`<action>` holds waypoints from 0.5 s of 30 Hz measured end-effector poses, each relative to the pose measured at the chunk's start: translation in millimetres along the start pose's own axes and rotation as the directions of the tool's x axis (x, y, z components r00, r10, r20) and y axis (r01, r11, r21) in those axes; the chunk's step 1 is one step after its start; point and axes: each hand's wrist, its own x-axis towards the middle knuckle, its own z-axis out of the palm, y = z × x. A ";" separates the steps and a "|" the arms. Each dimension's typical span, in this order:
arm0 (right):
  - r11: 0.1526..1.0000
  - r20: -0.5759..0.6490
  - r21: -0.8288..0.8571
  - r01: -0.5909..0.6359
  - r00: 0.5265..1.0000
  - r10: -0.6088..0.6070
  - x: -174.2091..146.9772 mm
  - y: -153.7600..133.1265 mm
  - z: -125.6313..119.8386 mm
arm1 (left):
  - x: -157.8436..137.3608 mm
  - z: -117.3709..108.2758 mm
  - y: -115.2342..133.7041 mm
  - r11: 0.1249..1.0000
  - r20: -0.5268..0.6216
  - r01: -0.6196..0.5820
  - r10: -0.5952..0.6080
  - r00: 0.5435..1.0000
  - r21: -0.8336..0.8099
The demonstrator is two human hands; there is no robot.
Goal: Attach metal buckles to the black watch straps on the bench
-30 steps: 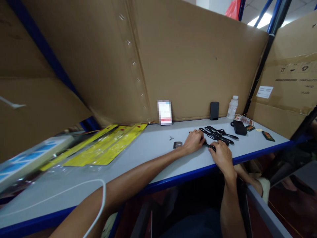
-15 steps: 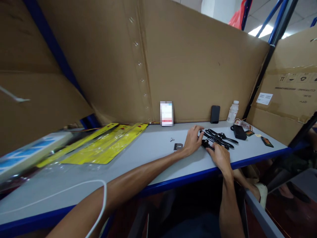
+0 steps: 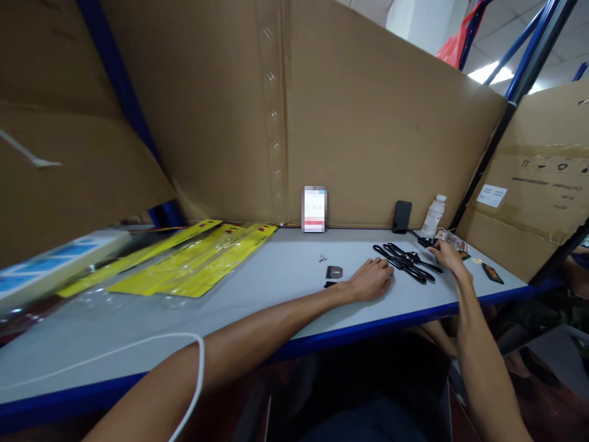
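Observation:
My left hand (image 3: 372,280) is palm down on the table, fingers curled, beside a pile of several black spokeshaves (image 3: 401,263). Whatever is under its fingers is hidden. At the right, my right hand (image 3: 448,255) is closed on a black spokeshave (image 3: 424,240), one handle pointing towards the back; the hand covers the rest. A flat dark slotted blade (image 3: 334,272) lies to the left of my left hand, with a small black piece (image 3: 330,284) by the wrist. Two small screws (image 3: 323,258) sit behind the blade.
Yellow packaging cards (image 3: 193,264) in clear plastic cover the left side, beside a white and blue box (image 3: 59,264). A lit phone (image 3: 314,210), a dark phone (image 3: 402,217) and a bottle (image 3: 433,215) stand along the cardboard wall. A white cable (image 3: 201,356) crosses my left arm.
My right hand has moved right and back with the spokeshave, away from my left hand. The left hand has let go of it and come down on the table by the pile.

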 end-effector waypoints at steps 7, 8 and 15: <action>0.992 0.091 -0.056 0.110 0.990 -0.104 13.4 7.6 10.3 | -1.2 -2.4 2.1 1.000 0.006 0.003 -0.003 1.000 0.029; 0.991 0.098 -0.056 0.120 0.989 -0.114 14.5 7.5 10.8 | -1.2 -2.2 2.1 1.000 0.006 0.003 -0.003 1.000 0.030; 0.995 0.127 0.005 0.102 0.987 -0.102 18.7 2.4 13.3 | -2.5 -3.7 2.2 0.999 0.021 -0.001 0.000 1.000 0.043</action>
